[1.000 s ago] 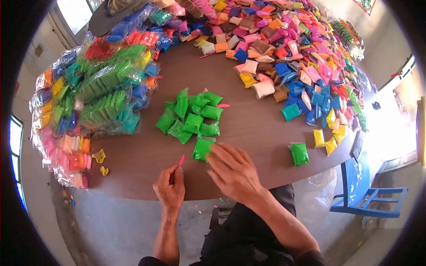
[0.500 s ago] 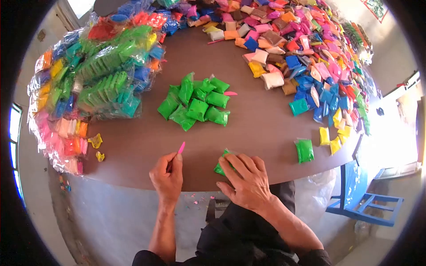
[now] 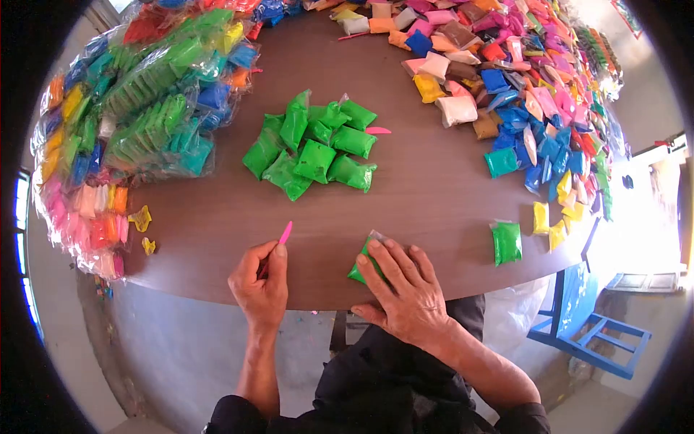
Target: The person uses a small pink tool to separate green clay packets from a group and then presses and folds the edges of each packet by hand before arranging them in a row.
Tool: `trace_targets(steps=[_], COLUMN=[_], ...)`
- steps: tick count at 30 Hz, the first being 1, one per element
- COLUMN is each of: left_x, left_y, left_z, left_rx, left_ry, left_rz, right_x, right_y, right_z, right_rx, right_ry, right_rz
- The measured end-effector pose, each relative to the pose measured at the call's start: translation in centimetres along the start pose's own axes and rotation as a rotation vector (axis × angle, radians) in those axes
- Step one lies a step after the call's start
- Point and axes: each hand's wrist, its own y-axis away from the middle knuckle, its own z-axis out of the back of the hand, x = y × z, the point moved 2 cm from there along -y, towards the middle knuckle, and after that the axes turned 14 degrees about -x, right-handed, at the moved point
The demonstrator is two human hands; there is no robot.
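Observation:
My left hand (image 3: pixel 260 281) is closed in a pinch around a slim pink plastic modelling knife (image 3: pixel 286 233), its tip pointing up and away from me. Near the table's front edge, my right hand (image 3: pixel 403 289) lies palm down with fingers stretched over a green clay packet (image 3: pixel 360 269). Only the packet's left and upper parts show; the rest is under the fingers. Beyond both hands is a heap of green packets (image 3: pixel 315 160), with another pink plastic piece (image 3: pixel 378 131) sticking out at its right. One more green packet (image 3: pixel 507 242) lies apart to the right.
Bundled packets in clear plastic (image 3: pixel 155 79) are stacked on the left of the brown table (image 3: pixel 217 231). Loose coloured packets (image 3: pixel 499 79) spread across the back and right. Two crumpled yellow scraps (image 3: pixel 141 218) lie at the left. A blue chair (image 3: pixel 578 311) stands at the right.
The view has shifted slightly, with the table's contents appearing a little larger. My left hand still pinches the pink knife, and my right hand stays over the green packet, its fingers lying slightly flatter.

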Motion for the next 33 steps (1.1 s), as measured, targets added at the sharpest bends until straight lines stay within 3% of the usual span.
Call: trace_targets(steps=[10,22,31,33], left_x=[-0.3,0.2,1.0,0.9], left_y=[-0.2,0.0,-0.1,-0.2], left_z=[-0.6,-0.8,-0.7,-0.7], left_rx=[-0.015,-0.06,-0.048,-0.053], left_ry=[-0.008,-0.073,-0.089,-0.093], left_rz=[-0.055,-0.143,-0.148,-0.143], right_x=[-0.1,-0.5,-0.5,0.4], right_y=[0.0,0.5,-0.5,-0.9], right_z=[0.3,0.5,-0.1,1.4], right_rx=[-0.006,-0.23,-0.363,-0.388], right_ry=[-0.033,-0.214,-0.103,-0.267], right_rz=[0.01,-0.108,-0.094,-0.172])
